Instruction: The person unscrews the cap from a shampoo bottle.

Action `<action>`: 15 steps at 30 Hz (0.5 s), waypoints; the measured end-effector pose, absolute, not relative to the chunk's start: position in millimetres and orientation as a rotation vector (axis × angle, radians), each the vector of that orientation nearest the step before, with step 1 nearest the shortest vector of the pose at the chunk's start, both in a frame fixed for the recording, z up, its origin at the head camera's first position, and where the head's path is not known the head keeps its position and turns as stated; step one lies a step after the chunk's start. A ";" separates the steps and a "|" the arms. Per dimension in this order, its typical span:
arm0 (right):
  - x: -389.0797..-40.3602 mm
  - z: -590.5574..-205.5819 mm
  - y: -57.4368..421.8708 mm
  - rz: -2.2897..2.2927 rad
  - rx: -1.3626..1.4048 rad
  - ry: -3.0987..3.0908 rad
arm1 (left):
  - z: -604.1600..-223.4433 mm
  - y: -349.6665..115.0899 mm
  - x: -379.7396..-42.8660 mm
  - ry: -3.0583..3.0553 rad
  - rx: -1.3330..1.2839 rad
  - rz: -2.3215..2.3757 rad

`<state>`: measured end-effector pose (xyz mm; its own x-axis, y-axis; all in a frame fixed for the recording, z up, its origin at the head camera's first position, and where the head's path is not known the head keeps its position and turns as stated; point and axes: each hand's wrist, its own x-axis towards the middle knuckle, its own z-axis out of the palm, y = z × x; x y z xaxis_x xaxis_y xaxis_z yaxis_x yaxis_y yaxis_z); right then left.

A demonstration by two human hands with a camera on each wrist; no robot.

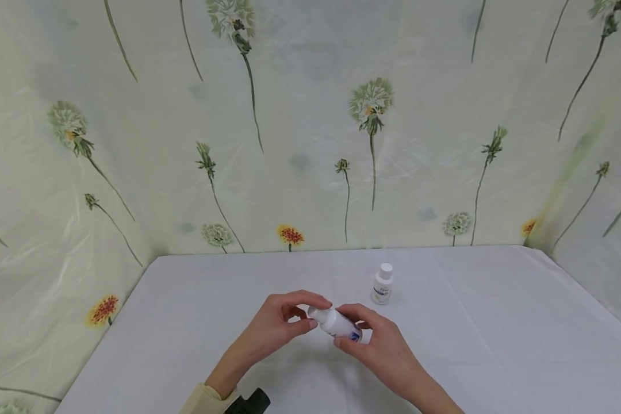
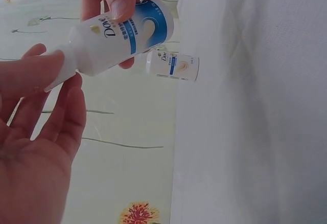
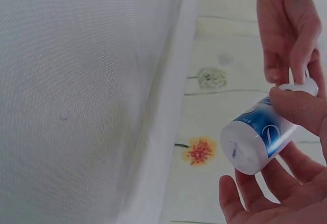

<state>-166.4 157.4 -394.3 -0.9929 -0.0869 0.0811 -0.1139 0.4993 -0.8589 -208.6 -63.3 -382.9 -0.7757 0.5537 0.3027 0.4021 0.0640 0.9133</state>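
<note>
A small white Dove bottle with a blue label (image 1: 343, 326) is held tilted above the table, its cap end up and to the left. My right hand (image 1: 380, 340) grips its body, thumb on one side and fingers on the other; in the right wrist view the bottle's flat base (image 3: 242, 150) faces the camera. My left hand (image 1: 274, 326) pinches the white cap (image 2: 65, 74) between thumb and fingers. Behind the right hand, a second white Dove bottle (image 1: 382, 286) stands upright with its cap on; it also shows in the left wrist view (image 2: 173, 66).
A white cloth (image 1: 227, 282) covers the table. Behind and at the sides hangs a pale curtain (image 1: 300, 126) printed with dandelions and orange flowers. A black device (image 1: 249, 402) sits at the left wrist beside a cream sleeve (image 1: 207, 399).
</note>
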 end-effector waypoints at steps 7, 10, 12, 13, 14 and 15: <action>-166.7 -394.6 156.4 1.538 0.177 -2.712 | -383.1 -63.1 -209.0 2.281 0.894 1.769; -167.1 -395.3 155.8 1.536 0.175 -2.724 | -383.4 -63.2 -208.9 2.282 0.860 1.778; -167.4 -395.9 155.3 1.531 0.176 -2.733 | -383.2 -63.4 -208.9 2.272 0.834 1.789; -167.5 -396.1 155.0 1.529 0.177 -2.735 | -383.2 -63.5 -208.8 2.267 0.821 1.793; -167.5 -396.4 154.8 1.527 0.177 -2.738 | -383.1 -63.6 -208.6 2.261 0.808 1.798; -167.6 -396.5 154.5 1.528 0.175 -2.741 | -382.8 -63.8 -208.5 2.260 0.800 1.799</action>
<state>-167.6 154.5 -396.5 -0.9938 -0.0977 0.0532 -0.0966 0.5210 -0.8481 -208.5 -63.8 -382.8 -0.8478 0.4866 0.2109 0.3145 0.1412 0.9387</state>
